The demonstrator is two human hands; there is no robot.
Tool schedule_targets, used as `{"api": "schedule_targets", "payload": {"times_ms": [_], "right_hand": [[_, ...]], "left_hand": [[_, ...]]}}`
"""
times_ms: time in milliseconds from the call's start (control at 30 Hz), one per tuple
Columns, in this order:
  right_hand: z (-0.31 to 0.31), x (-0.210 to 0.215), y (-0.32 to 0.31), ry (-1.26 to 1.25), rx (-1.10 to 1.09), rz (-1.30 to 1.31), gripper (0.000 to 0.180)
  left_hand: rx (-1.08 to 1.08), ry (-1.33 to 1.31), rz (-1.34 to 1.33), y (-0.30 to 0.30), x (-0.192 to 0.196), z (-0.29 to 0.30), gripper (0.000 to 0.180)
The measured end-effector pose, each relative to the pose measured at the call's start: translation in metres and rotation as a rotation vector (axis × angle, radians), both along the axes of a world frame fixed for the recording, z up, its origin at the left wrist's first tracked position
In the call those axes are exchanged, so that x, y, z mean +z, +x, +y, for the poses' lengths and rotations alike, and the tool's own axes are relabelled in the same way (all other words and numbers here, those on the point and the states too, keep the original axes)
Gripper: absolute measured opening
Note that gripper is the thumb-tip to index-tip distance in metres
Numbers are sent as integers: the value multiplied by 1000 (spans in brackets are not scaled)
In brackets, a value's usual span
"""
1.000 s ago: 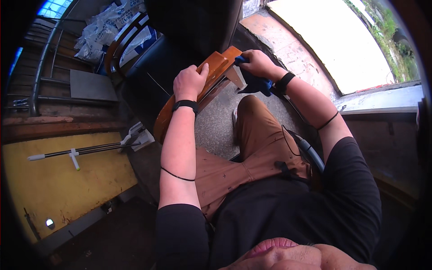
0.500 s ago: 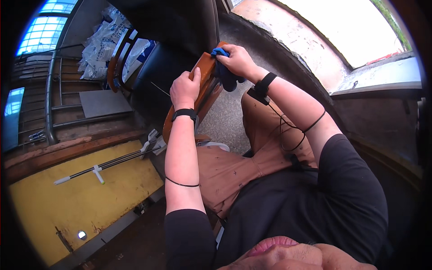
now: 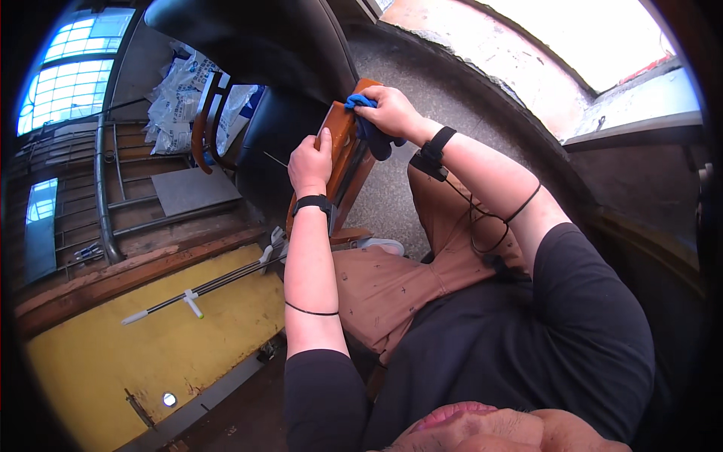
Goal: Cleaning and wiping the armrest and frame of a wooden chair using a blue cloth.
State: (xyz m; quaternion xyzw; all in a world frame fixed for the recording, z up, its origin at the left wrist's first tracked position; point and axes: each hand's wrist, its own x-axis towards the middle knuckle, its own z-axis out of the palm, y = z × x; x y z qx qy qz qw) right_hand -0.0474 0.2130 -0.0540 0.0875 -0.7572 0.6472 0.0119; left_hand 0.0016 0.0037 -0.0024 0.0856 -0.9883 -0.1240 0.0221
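A chair with a black padded seat and back stands in front of me, its near wooden armrest orange-brown and glossy. My left hand is closed around the armrest, thumb up along its top face. Bunched in my right hand is a blue cloth, pressed against the armrest near its far end, by the chair back. Part of the cloth hangs down beside the wood. The fingertips of my left hand are hidden behind the armrest.
At the left, a thin rod with white fittings lies on a yellow board. Beyond are a metal rail frame, a grey panel and white plastic bags. A window ledge runs along the far right.
My view has shifted slightly, so the surroundings sit further right and lower. My left hand still grips the armrest, and the right still presses the cloth near the chair back.
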Motion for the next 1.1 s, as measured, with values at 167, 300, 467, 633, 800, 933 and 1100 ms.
{"api": "schedule_targets", "payload": {"times_ms": [167, 300, 467, 633, 800, 933, 1100], "right_hand": [[30, 2, 3, 395, 81, 62, 33], [20, 18, -10, 132, 20, -86, 37], [0, 23, -15, 271, 99, 74, 33], [5, 21, 11, 323, 76, 156, 26], [10, 3, 13, 287, -85, 187, 25], [-11, 4, 19, 208, -211, 210, 31], [-25, -8, 24, 138, -252, 98, 30]], "left_hand": [[1, 17, -14, -3, 2, -2, 54], [15, 17, -29, 1, 3, -3, 55], [12, 32, -57, 2, 9, 8, 58], [15, -2, -71, 6, 11, 2, 57], [0, 25, -49, 3, 7, 4, 56], [2, 12, -46, 2, 8, 4, 56], [2, 12, -59, 2, 10, 5, 55]]}}
